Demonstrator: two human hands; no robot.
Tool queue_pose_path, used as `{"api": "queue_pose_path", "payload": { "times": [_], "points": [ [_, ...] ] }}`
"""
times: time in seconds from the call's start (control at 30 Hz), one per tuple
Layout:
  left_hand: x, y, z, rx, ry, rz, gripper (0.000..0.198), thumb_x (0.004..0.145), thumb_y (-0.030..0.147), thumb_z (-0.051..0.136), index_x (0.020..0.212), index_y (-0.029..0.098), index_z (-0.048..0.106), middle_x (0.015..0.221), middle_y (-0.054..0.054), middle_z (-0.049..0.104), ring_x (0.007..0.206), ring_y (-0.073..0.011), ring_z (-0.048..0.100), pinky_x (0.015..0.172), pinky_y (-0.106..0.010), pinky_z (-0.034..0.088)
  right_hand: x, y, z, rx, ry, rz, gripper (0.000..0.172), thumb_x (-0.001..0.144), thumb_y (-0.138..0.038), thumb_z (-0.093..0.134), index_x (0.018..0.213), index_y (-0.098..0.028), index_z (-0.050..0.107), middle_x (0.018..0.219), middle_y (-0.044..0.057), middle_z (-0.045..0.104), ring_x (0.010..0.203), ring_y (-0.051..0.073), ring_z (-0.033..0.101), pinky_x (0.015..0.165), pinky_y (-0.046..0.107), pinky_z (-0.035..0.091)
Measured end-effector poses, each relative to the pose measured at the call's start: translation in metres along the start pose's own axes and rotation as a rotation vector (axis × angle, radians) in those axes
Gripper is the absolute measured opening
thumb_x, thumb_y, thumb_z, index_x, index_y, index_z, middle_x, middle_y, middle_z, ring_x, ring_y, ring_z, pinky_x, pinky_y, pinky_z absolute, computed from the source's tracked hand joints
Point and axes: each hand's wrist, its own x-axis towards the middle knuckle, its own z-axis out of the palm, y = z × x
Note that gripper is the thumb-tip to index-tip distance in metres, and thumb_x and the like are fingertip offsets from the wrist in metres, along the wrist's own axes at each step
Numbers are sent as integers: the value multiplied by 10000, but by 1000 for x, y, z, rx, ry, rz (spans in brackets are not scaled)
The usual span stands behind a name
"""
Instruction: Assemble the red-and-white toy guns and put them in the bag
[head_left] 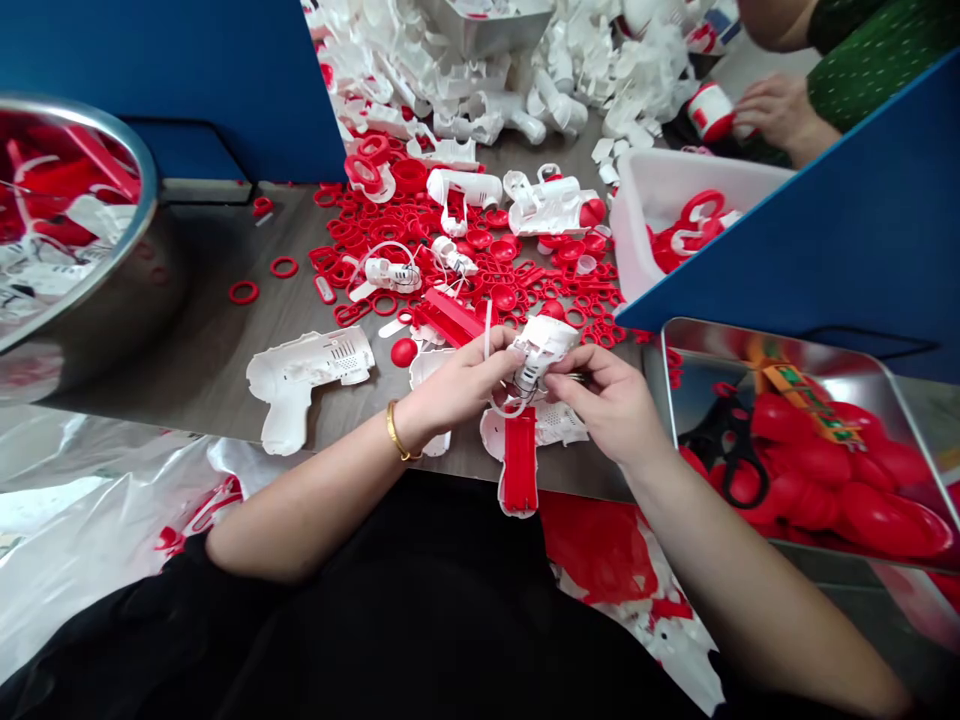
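Note:
Between my hands, above the table's front edge, is a small white slotted plastic part (541,350) with thin wires and a clear tube curving below it. My left hand (480,372) pinches its left side. My right hand (604,395) has its fingers closed at its right side. Just beneath them lies a white gun-shaped shell with a red insert (519,465) in its handle. Another white half shell (307,380) rests to the left, inner side up. A white piece (431,372) is partly hidden under my left forearm.
Red rings, caps and white parts (394,274) are heaped behind my hands. A metal bowl (150,190) stands left, a metal tray (670,375) with scissors right. Blue dividers (847,240) flank the table. Another person's hand (780,112) holds a red-white part beyond the white bin (630,230).

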Motion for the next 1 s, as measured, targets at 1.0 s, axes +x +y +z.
{"api": "queue_pose_path", "payload": {
  "times": [1.0],
  "points": [
    [-12, -45, 24, 1248, 200, 489, 258, 971, 282, 333, 1074, 142, 524, 973, -92, 622, 880, -225, 545, 853, -397, 434, -18, 13, -17, -770, -188, 94, 161, 822, -289, 576, 878, -194, 694, 864, 68, 743, 802, 242, 690, 662, 291, 468]
  ]
}}
